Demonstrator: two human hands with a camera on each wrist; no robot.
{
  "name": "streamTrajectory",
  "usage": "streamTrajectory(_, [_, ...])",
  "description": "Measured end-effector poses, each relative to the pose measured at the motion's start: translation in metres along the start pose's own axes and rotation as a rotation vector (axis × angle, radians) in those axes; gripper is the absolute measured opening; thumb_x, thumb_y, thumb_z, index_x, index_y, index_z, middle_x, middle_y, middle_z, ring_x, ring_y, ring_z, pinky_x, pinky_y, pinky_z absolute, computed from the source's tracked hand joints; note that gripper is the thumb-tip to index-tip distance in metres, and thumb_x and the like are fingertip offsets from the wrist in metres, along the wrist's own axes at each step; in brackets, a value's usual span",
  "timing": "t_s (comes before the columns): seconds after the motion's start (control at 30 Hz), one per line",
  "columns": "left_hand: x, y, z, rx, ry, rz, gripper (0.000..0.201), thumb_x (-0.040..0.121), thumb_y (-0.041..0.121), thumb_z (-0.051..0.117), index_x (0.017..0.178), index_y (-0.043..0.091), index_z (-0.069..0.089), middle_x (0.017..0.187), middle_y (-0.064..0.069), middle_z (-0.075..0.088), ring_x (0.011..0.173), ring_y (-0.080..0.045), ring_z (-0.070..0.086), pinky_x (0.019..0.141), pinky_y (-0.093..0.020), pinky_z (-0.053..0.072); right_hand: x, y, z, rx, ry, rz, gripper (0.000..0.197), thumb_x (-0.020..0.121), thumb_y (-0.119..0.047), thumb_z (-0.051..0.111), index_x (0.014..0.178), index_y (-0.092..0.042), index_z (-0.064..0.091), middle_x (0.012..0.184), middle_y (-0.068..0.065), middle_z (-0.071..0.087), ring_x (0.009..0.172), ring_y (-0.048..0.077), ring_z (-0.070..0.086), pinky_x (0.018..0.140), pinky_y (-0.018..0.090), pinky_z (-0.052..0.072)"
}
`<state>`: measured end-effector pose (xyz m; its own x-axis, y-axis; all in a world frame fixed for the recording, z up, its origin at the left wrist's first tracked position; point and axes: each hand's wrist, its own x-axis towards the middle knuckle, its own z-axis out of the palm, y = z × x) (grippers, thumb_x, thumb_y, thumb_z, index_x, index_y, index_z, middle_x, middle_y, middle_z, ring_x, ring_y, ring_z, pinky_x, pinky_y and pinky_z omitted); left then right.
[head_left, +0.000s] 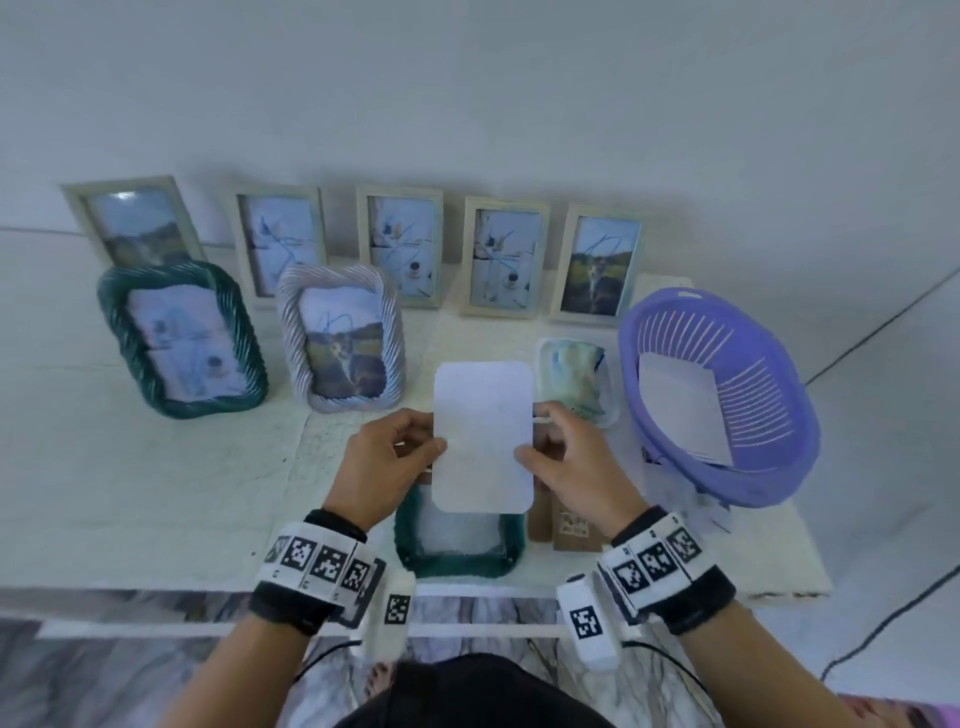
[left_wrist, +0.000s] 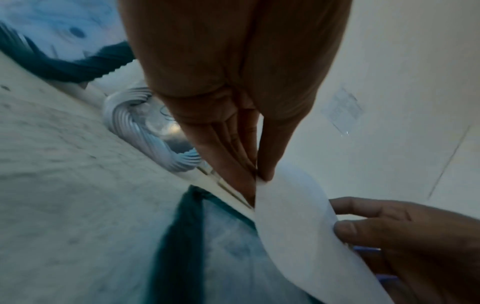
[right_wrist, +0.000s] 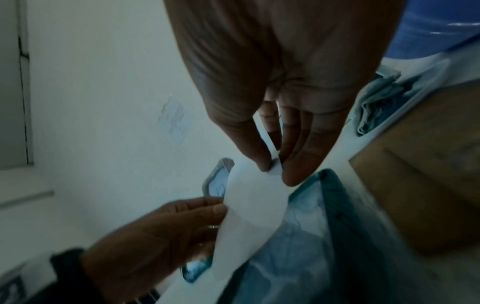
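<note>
Card: white card with rounded corners (head_left: 483, 436), lifted off the bench and held between both hands, blank side toward the head camera, directly over the flat frame.
Left hand (head_left: 387, 462): fingers (head_left: 434, 447) closed in a pinch on the card's left edge, thumb in front, the rest behind.
Right hand (head_left: 576, 467): fingers (head_left: 524, 457) closed in a pinch on the card's right edge, thumb in front, the rest behind; same pinch plain in the right wrist view.
Flat frame: dark green rope-pattern picture frame (head_left: 457, 567), lying flat at the near edge of the bench, upper part hidden behind the card.
Bench: white stone-look bench (head_left: 156, 493), carrying everything here.
Right of the flat frame: brown cardboard panel (head_left: 571, 530), just beside it.
Behind the right hand: clear plastic tray (head_left: 571, 342) with a pale cloth inside.
Far right: purple slatted plastic basket (head_left: 779, 395), tilted, a white sheet inside.
Middle row: standing green rope frame (head_left: 119, 332) and standing pale rope frame (head_left: 291, 338), side by side, well apart from the hands.
Back row: five pale flat-edged frames (head_left: 400, 247), upright by the wall.
</note>
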<state>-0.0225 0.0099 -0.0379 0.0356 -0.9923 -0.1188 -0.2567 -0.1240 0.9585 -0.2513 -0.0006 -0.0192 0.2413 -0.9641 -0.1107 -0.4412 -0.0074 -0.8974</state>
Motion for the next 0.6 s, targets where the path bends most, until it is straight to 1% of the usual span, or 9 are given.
streamTrajectory(0.03, [-0.003, -0.007, -0.003, 0.063, -0.004, -0.005, 0.01, 0.086, 0.013, 0.07, 0.096, 0.013, 0.068, 0.084, -0.006, 0.071, 0.074, -0.025, 0.07, 0.065, -0.033, 0.061, -0.003, 0.007, 0.01, -0.039, 0.011, 0.01, 0.028, 0.087, -0.019, 0.066, 0.111, -0.029, 0.056, 0.093, 0.009, 0.067, 0.085, 0.02, 0.064, 0.08, 0.037, 0.054])
streamTrajectory(0.07, [-0.006, -0.012, -0.006, 0.122, -0.008, -0.005, 0.009, 0.086, 0.014, 0.071, 0.093, 0.015, 0.067, 0.083, -0.006, 0.069, 0.071, -0.023, 0.069, 0.064, -0.034, 0.061, -0.006, 0.012, 0.018, -0.08, 0.028, 0.018, 0.029, 0.087, -0.02, 0.066, 0.114, -0.027, 0.056, 0.09, 0.004, 0.065, 0.082, 0.013, 0.062, 0.077, 0.028, 0.053])
streamTrajectory(0.1, [-0.008, -0.017, -0.008, 0.18, -0.011, -0.001, 0.008, 0.085, 0.015, 0.072, 0.091, 0.017, 0.067, 0.082, -0.005, 0.068, 0.068, -0.021, 0.069, 0.063, -0.033, 0.061, -0.009, 0.016, 0.026, -0.12, 0.045, 0.025, 0.031, 0.087, -0.02, 0.066, 0.117, -0.024, 0.057, 0.083, -0.002, 0.062, 0.075, 0.008, 0.059, 0.069, 0.021, 0.049])
streamTrajectory(0.13, [-0.01, -0.021, -0.01, 0.239, -0.012, 0.01, 0.009, 0.084, 0.016, 0.073, 0.09, 0.018, 0.067, 0.08, -0.002, 0.068, 0.066, -0.018, 0.068, 0.064, -0.032, 0.061, -0.011, 0.018, 0.032, -0.157, 0.058, 0.026, 0.033, 0.087, -0.021, 0.066, 0.119, -0.022, 0.057, 0.077, -0.005, 0.058, 0.069, 0.005, 0.057, 0.062, 0.017, 0.044])
streamTrajectory(0.2, [-0.012, -0.029, -0.014, 0.371, -0.024, 0.05, 0.01, 0.083, 0.021, 0.074, 0.089, 0.018, 0.067, 0.079, 0.004, 0.07, 0.066, -0.012, 0.067, 0.069, -0.029, 0.059, -0.014, 0.021, 0.04, -0.221, 0.063, 0.019, 0.034, 0.088, -0.021, 0.065, 0.121, -0.022, 0.056, 0.072, -0.005, 0.055, 0.066, 0.007, 0.055, 0.059, 0.018, 0.042])
streamTrajectory(0.27, [-0.012, -0.035, -0.016, 0.48, -0.038, 0.076, 0.011, 0.082, 0.024, 0.074, 0.086, 0.02, 0.066, 0.077, 0.009, 0.069, 0.068, -0.007, 0.065, 0.071, -0.028, 0.056, -0.015, 0.022, 0.044, -0.284, 0.062, 0.015, 0.034, 0.089, -0.021, 0.063, 0.122, -0.023, 0.055, 0.071, -0.004, 0.055, 0.066, 0.009, 0.055, 0.062, 0.023, 0.045])
streamTrajectory(0.4, [-0.01, -0.041, -0.016, 0.587, -0.038, 0.098, 0.011, 0.082, 0.028, 0.073, 0.085, 0.023, 0.063, 0.077, 0.013, 0.066, 0.072, -0.008, 0.062, 0.071, -0.031, 0.054, -0.017, 0.024, 0.05, -0.423, 0.073, 0.004, 0.03, 0.089, -0.026, 0.061, 0.118, -0.023, 0.055, 0.069, -0.006, 0.057, 0.064, 0.007, 0.056, 0.06, 0.029, 0.049])
streamTrajectory(0.5, [-0.008, -0.045, -0.015, 0.625, -0.038, 0.105, 0.012, 0.082, 0.029, 0.072, 0.087, 0.023, 0.063, 0.081, 0.011, 0.062, 0.073, -0.01, 0.059, 0.071, -0.034, 0.054, -0.015, 0.025, 0.054, -0.476, 0.083, 0.006, 0.027, 0.089, -0.025, 0.06, 0.115, -0.019, 0.056, 0.067, -0.008, 0.052, 0.062, 0.007, 0.052, 0.053, 0.023, 0.04])
streamTrajectory(0.6, [-0.007, -0.051, -0.013, 0.655, -0.047, 0.102, 0.015, 0.082, 0.03, 0.072, 0.091, 0.021, 0.064, 0.085, 0.008, 0.056, 0.074, -0.012, 0.058, 0.072, -0.036, 0.054, -0.012, 0.025, 0.057, -0.513, 0.061, 0.002, 0.025, 0.089, -0.022, 0.059, 0.113, -0.014, 0.058, 0.069, -0.012, 0.045, 0.062, 0.007, 0.044, 0.052, 0.016, 0.029])
